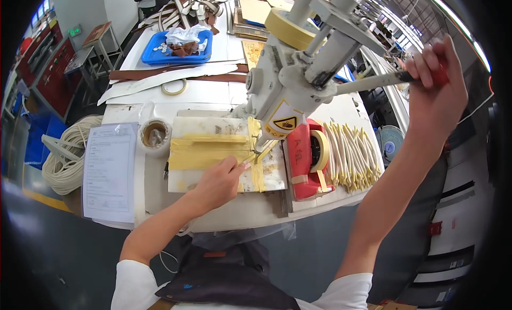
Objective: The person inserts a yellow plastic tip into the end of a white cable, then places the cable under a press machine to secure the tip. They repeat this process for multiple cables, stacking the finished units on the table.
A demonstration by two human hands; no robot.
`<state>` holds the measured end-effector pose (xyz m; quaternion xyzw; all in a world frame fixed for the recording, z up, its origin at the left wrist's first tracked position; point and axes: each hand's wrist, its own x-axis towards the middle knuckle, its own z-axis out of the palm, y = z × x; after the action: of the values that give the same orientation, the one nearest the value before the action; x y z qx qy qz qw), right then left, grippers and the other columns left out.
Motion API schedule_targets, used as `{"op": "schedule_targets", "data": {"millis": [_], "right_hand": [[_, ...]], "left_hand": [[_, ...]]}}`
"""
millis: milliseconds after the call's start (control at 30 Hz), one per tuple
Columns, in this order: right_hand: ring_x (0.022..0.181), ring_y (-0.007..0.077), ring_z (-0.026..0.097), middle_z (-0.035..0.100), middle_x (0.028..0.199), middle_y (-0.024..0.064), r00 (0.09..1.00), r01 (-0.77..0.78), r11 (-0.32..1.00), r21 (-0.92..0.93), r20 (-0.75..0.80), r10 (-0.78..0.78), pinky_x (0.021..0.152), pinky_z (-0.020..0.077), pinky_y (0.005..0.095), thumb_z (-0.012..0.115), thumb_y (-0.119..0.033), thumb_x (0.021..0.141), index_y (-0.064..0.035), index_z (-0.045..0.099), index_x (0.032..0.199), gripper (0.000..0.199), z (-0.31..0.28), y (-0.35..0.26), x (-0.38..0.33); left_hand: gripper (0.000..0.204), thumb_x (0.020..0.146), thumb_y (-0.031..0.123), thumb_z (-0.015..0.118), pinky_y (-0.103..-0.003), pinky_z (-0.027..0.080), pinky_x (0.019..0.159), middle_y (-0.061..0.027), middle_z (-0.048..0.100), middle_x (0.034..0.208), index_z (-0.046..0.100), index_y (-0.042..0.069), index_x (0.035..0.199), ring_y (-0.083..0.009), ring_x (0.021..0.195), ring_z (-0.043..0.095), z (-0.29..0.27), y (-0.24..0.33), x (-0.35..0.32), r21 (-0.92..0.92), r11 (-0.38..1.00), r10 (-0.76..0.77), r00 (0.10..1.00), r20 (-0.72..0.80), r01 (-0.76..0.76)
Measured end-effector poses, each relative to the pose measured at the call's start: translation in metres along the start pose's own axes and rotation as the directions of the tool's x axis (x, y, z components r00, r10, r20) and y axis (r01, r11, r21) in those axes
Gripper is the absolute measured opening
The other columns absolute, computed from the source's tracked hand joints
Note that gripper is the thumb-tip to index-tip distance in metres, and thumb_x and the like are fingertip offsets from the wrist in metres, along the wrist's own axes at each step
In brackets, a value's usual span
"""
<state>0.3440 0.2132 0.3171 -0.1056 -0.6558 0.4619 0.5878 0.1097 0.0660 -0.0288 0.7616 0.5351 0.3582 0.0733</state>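
Note:
My left hand [220, 183] is closed in a pinch beside the punch tip [260, 146] of a grey hand press [285, 89]. Between its fingertips is a thin, yellowish end, which looks like a taped cord; most of it is hidden by the hand. Under the tip lies a white board [213, 123], partly covered with yellow tape [205, 153]. High on the right, my right hand [434, 78] wraps round the red grip of the press lever [373, 83]. The lever stretches out roughly level, rising slightly toward that hand.
Right of the board stand a red tape dispenser [304, 160] and a bundle of pale cords [349, 155] with yellow ends. To the left are a clear-wrapped tape roll [154, 135], a printed sheet [110, 168] and coiled cord [66, 155]. Farther back sits a blue tray [154, 55].

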Motion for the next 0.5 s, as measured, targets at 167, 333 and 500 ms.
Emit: {"op": "schedule_targets", "data": {"millis": [167, 333, 500], "right_hand": [[0.062, 0.0162, 0.044, 0.047, 0.069, 0.0046, 0.996, 0.084, 0.986, 0.144, 0.029, -0.089, 0.073, 0.0377, 0.0351, 0.059, -0.023, 0.102, -0.0072, 0.056, 0.082, 0.026, -0.003, 0.006, -0.089], [0.068, 0.0183, 0.042, 0.038, 0.070, 0.0019, 0.929, 0.369, 0.910, -0.189, 0.070, -0.362, 0.088, 0.0347, 0.0451, 0.043, -0.030, 0.107, -0.0164, 0.040, 0.074, 0.036, 0.002, 0.061, -0.213], [0.074, 0.0199, 0.039, 0.037, 0.078, 0.0038, 0.976, 0.198, 0.978, 0.057, 0.083, -0.203, 0.097, 0.0361, 0.0480, 0.044, -0.021, 0.106, -0.0087, 0.043, 0.088, 0.022, 0.010, 0.003, -0.123]], "left_hand": [[0.041, 0.081, -0.003, 0.062, -0.039, 0.051, 0.067, -0.0121, 0.053, 0.092, 0.069, 0.000, 0.122, -0.0292, 0.079, 0.060, 0.001, -0.001, -0.003, 0.021, 1.000, 0.011, 1.000, -0.029, -0.011], [0.036, 0.080, -0.001, 0.063, -0.038, 0.052, 0.067, -0.0117, 0.054, 0.092, 0.069, -0.001, 0.116, -0.0294, 0.077, 0.060, 0.005, 0.000, 0.002, 0.027, 0.999, 0.040, 0.997, -0.065, -0.038], [0.023, 0.088, 0.002, 0.065, -0.040, 0.051, 0.063, -0.0129, 0.059, 0.092, 0.071, 0.000, 0.110, -0.0303, 0.073, 0.061, -0.002, 0.003, -0.001, -0.058, 0.995, -0.091, 0.988, -0.121, 0.085]]}}
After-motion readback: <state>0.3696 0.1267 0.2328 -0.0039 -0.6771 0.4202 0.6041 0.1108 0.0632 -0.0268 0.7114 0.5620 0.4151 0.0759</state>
